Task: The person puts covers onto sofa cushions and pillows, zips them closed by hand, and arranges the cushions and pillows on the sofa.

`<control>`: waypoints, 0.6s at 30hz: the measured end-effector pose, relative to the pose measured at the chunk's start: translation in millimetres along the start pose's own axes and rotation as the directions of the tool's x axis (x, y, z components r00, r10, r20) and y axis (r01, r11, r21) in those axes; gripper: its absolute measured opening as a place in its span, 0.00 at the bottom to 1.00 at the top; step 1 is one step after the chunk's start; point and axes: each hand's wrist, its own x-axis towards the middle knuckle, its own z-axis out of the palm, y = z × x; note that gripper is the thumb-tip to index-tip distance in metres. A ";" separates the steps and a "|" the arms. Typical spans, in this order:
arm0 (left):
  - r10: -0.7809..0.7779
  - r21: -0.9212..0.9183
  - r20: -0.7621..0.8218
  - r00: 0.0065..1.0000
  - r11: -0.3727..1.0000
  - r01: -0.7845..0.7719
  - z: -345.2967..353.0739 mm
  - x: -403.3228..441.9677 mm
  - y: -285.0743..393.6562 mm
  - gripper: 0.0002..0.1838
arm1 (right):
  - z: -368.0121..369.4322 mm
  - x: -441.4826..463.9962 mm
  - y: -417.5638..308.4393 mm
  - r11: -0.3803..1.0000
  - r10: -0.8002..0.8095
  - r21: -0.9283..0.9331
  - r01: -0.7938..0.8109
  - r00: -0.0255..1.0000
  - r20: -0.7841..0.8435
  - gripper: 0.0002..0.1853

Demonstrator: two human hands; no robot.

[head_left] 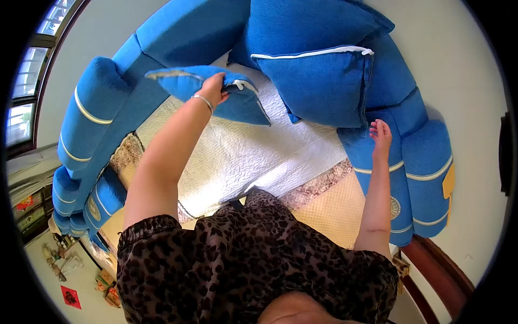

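My left hand [214,89], with a bracelet at the wrist, grips a blue cushion [237,108] by its edge and holds it tilted above the sofa seat. White trim or zipper tape shows along the cushion's edges. To the right, my right hand [381,135] is raised, holding nothing, its fingers partly bent and apart. Just beyond it a large blue pillow [318,83] with a white top edge leans on the sofa. Behind that pillow rests another blue pillow [313,27].
The blue corner sofa [183,32] curves around me. A white quilted cover [243,151] lies over its seat, with beige patterned covers beside it. Barred windows [27,81] are at the left. Dark wooden furniture [437,270] stands at the lower right.
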 end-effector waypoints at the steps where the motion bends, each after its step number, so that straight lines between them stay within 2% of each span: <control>1: 0.031 0.051 0.011 0.999 0.998 -0.031 8.2 -2.1 7.3 0.19 | 3.3 -2.0 -6.4 1.000 -0.015 -0.015 0.015 1.000 -0.017 0.11; 6: 0.201 0.123 0.008 0.980 0.972 -0.201 50.4 -11.3 44.4 0.20 | 31.4 12.1 -19.6 0.995 -0.097 -0.017 0.097 0.995 0.015 0.11; 8: 0.255 0.057 0.051 0.966 0.965 -0.257 61.5 -21.3 59.1 0.20 | 45.2 22.9 -18.0 0.987 -0.154 -0.038 0.156 0.987 0.041 0.12; 11: 0.251 0.003 0.043 0.967 0.968 -0.252 68.6 -3.9 64.5 0.20 | 69.2 41.7 -11.7 0.917 -0.363 -0.175 0.358 0.932 0.003 0.14; 12: 0.256 -0.030 0.033 0.966 0.967 -0.255 69.5 1.9 63.8 0.20 | 78.6 39.0 -20.8 0.898 -0.385 -0.217 0.384 0.922 0.041 0.22; 13: 0.261 -0.064 0.023 0.965 0.964 -0.259 70.1 6.1 65.0 0.20 | 88.4 37.5 -27.0 0.818 -0.474 -0.343 0.462 0.879 0.052 0.25; 15: 0.253 -0.112 0.032 0.967 0.962 -0.248 70.2 12.5 71.0 0.20 | 101.9 37.0 -37.3 0.594 -0.630 -0.568 0.569 0.768 0.111 0.33; 16: 0.247 -0.134 0.036 0.968 0.961 -0.240 70.2 14.6 71.6 0.20 | 101.7 41.5 -42.7 0.463 -0.689 -0.681 0.567 0.714 0.126 0.41; 18: 0.240 -0.155 0.023 0.971 0.960 -0.233 68.8 11.0 72.8 0.21 | 100.3 58.8 -54.1 0.512 -0.653 -0.718 0.472 0.757 0.032 0.43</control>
